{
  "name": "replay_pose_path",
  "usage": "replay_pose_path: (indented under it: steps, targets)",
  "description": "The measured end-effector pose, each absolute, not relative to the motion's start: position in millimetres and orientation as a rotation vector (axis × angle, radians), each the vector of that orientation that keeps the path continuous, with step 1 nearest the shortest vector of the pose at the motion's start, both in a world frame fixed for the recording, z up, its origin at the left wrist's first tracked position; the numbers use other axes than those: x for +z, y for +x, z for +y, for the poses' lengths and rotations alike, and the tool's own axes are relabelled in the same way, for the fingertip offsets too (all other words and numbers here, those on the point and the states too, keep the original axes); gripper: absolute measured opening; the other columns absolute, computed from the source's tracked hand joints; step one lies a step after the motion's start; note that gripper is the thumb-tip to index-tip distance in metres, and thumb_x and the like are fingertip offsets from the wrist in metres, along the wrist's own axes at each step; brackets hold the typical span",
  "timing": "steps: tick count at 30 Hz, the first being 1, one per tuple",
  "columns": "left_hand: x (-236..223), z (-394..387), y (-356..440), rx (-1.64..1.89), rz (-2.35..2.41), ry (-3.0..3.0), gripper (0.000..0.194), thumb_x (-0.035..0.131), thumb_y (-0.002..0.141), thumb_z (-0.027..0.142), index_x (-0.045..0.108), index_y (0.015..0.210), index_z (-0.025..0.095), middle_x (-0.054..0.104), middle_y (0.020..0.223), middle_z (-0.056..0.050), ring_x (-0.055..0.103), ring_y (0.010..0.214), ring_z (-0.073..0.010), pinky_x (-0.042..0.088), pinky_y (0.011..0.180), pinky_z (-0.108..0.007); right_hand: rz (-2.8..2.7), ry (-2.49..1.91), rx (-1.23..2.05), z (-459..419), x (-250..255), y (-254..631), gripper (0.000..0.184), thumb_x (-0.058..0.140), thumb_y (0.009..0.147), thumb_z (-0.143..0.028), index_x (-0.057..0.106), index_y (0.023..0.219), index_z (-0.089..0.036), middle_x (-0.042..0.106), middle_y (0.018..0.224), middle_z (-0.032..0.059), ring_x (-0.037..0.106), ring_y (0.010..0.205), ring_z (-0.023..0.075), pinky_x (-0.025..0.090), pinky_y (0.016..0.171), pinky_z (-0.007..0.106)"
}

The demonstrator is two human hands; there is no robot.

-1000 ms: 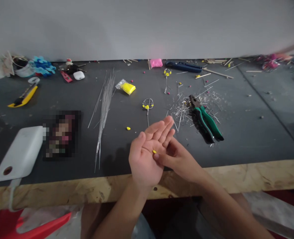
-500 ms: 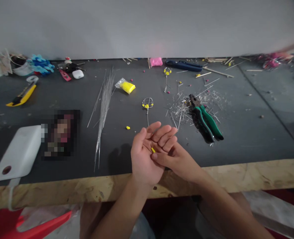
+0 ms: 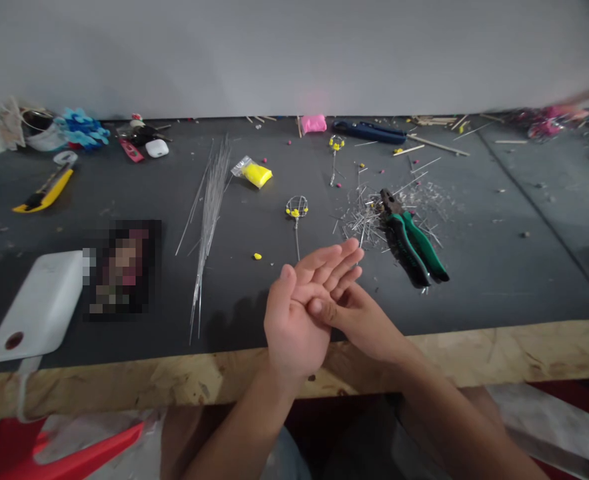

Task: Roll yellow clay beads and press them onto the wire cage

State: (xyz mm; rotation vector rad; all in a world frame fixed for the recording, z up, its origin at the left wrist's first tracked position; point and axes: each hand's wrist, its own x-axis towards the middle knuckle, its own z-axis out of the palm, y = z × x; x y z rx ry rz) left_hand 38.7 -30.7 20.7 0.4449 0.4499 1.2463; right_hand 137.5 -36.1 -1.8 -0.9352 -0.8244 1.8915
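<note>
My left hand (image 3: 298,327) is palm up above the table's front edge, with its fingers stretched out. The thumb of my right hand (image 3: 362,320) presses into that palm, and its other fingers are mostly hidden behind the left hand. No yellow clay shows between them now; whatever lies under the thumb is hidden. Just beyond my fingertips lies a wire piece with a round cage-like head (image 3: 296,208) dotted with yellow bits. A small yellow clay lump (image 3: 257,257) is on the table to the left of it.
Green-handled pliers (image 3: 410,240) lie on the right by scattered wire clippings (image 3: 362,217). To the left are a bundle of thin wires (image 3: 210,200), a yellow clay packet (image 3: 257,175), a white power bank (image 3: 37,307) and a yellow utility knife (image 3: 49,190). A second wire piece (image 3: 333,160) lies farther back.
The small yellow clay roll in my left palm has gone out of sight under my right thumb. My left fingers have straightened and tilted to the right.
</note>
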Motion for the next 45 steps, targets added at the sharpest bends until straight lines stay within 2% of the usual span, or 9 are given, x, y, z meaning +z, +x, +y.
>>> replay_pose_path:
  steps: [6,18,21,25,28,31,35,40,45]
  targets:
    - [21.9,-29.7,39.1,1.251,0.471,0.458,0.050,0.029,0.095,0.047,0.072,0.102,0.022,0.068,0.122,-0.007,0.057,0.122,-0.0262,0.040,0.106,-0.042,-0.846,-0.943,1.900,-34.8,-2.1,137.8,0.032,0.077,0.075,-0.032,0.064,0.105,-0.028,0.071,0.109,0.0024,0.065,0.108,0.0213,0.054,0.093,0.039]
    - [23.3,-29.9,38.4,1.255,0.464,0.457,0.050,0.029,0.095,0.045,0.072,0.101,0.021,0.068,0.122,-0.006,0.058,0.122,-0.0256,0.041,0.106,-0.041,-0.859,-1.034,1.790,-36.3,-4.1,138.9,0.024,0.076,0.076,-0.035,0.065,0.096,-0.025,0.071,0.100,0.0020,0.065,0.104,0.0205,0.054,0.090,0.038]
    - [23.0,-30.1,38.8,1.261,0.479,0.460,0.048,0.030,0.095,0.044,0.072,0.101,0.021,0.069,0.121,-0.006,0.058,0.121,-0.0251,0.043,0.104,-0.039,-0.857,-1.009,1.840,-37.4,-5.0,137.7,0.028,0.075,0.077,-0.034,0.065,0.102,-0.027,0.071,0.104,0.0029,0.065,0.105,0.0210,0.054,0.091,0.038]
    - [21.3,-29.5,38.5,1.246,0.472,0.402,0.041,0.037,0.094,0.040,0.073,0.095,0.021,0.077,0.095,-0.005,0.070,0.099,-0.0225,0.051,0.093,-0.036,-0.924,-0.969,1.889,-39.0,-4.7,133.2,0.024,0.073,0.079,-0.036,0.067,0.100,-0.026,0.071,0.101,0.0028,0.066,0.101,0.0204,0.054,0.090,0.039]
    - [19.4,-28.1,37.4,1.186,0.478,0.335,0.037,0.041,0.092,0.040,0.073,0.089,0.022,0.075,0.072,-0.002,0.074,0.079,-0.0237,0.054,0.086,-0.040,-0.958,-1.025,1.818,-39.0,-3.6,130.9,0.022,0.074,0.076,-0.035,0.066,0.093,-0.024,0.069,0.093,0.0016,0.065,0.097,0.0198,0.053,0.090,0.039]
    - [18.9,-26.9,36.6,1.177,0.505,0.293,0.037,0.041,0.092,0.041,0.073,0.086,0.022,0.073,0.067,-0.002,0.074,0.082,-0.0261,0.053,0.089,-0.045,-0.933,-1.039,1.799,-39.0,-3.7,131.1,0.024,0.075,0.075,-0.033,0.065,0.095,-0.024,0.068,0.094,0.0012,0.065,0.098,0.0195,0.053,0.090,0.038]
    - [21.5,-28.0,37.5,1.183,0.482,0.343,0.039,0.041,0.092,0.039,0.074,0.084,0.020,0.075,0.072,-0.003,0.073,0.086,-0.0260,0.054,0.085,-0.041,-0.916,-1.034,1.809,-38.7,-4.2,132.5,0.020,0.074,0.077,-0.034,0.066,0.092,-0.024,0.069,0.091,0.0008,0.065,0.095,0.0187,0.054,0.085,0.035]
    - [21.9,-31.0,40.2,1.234,0.507,0.452,0.039,0.040,0.093,0.042,0.073,0.095,0.021,0.075,0.101,-0.005,0.068,0.100,-0.0238,0.054,0.081,-0.033,-0.921,-1.009,1.881,-37.9,-1.8,131.9,0.022,0.073,0.077,-0.041,0.068,0.086,-0.022,0.071,0.086,0.0029,0.067,0.090,0.0209,0.055,0.080,0.037]
    - [18.0,-31.9,42.0,1.260,0.534,0.557,0.036,0.045,0.091,0.043,0.072,0.100,0.022,0.068,0.118,-0.006,0.062,0.110,-0.0246,0.052,0.086,-0.033,-0.878,-0.996,1.846,-36.8,-2.2,132.6,0.028,0.076,0.073,-0.045,0.063,0.085,-0.023,0.070,0.086,0.0018,0.068,0.089,0.0205,0.056,0.079,0.037]
